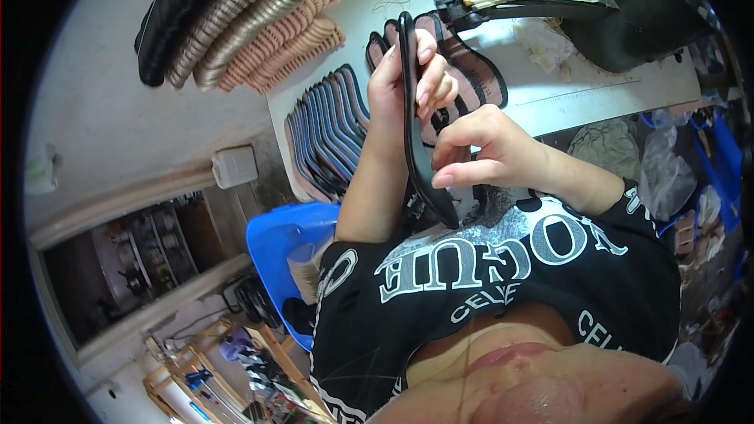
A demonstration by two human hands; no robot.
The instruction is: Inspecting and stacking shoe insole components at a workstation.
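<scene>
Black printed shirt nearest, wearer cut off at lower edge. Beyond left hand, leftward: braided strap bundle, top cropped. Nearer, blue bin, partly behind shirt. Just left of hand: row of insoles, forearm hiding part. Left hand grasps black sole on edge, masking pink insoles behind. Right hand half-curled beside it; contact cannot be told. Beyond, dark machine covers part of worktop; plastic bags rightward, contents unclear.
</scene>
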